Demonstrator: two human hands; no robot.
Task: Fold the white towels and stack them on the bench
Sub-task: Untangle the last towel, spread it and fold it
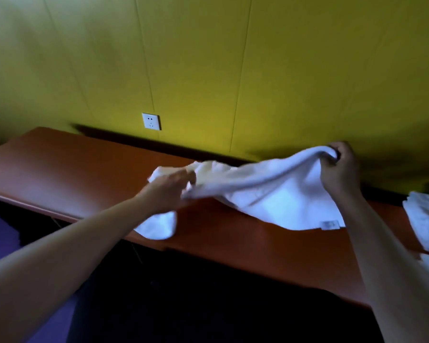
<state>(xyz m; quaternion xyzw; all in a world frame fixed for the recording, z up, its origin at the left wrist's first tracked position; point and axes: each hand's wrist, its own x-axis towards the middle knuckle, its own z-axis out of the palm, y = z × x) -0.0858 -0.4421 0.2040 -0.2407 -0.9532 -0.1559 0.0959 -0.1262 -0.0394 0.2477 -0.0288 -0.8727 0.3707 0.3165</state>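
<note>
Left hand grips white towel at frame centre; right hand clenches its other end, centre right, above bench.

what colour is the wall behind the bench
Yellow-green wall, seen in the head view, behind the reddish-brown bench.

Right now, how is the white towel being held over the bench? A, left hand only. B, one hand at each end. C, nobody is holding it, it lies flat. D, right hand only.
B: the left hand grips one end of the towel and the right hand grips the other, above the bench.
</note>
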